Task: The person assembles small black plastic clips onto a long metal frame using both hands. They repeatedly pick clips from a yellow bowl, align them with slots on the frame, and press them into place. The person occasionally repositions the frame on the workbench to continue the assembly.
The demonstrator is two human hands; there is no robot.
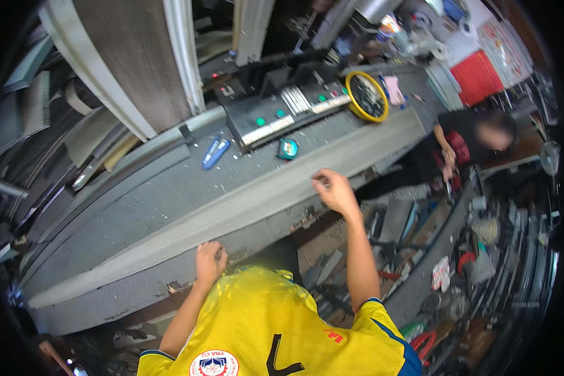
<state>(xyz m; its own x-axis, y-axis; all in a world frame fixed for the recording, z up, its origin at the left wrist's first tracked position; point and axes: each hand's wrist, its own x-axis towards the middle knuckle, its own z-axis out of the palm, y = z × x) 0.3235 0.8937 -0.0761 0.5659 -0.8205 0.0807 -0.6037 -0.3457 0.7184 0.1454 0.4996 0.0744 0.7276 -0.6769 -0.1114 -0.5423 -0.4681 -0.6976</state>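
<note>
A long grey, wood-grained strip point(257, 197) lies slantwise along the grey workbench, from lower left to upper right. My left hand point(211, 260) rests at the bench's near edge, beside the strip, its fingers curled in; anything inside them is hidden. Farther right, my right hand point(336, 191) is at the strip's near edge with thumb and fingers bent together. A small dark spot shows between those fingertips, too small to name. Behind the strip lie a teal and black tape measure point(288, 148) and a blue utility knife point(216, 152).
A dark machine with green buttons point(282, 106) stands at the bench's back, next to a yellow-rimmed basin point(368, 97). At right, another person point(460, 147) in dark clothes handles something. Long profiles point(75, 144) are stacked at left; offcuts point(395, 219) lie below right.
</note>
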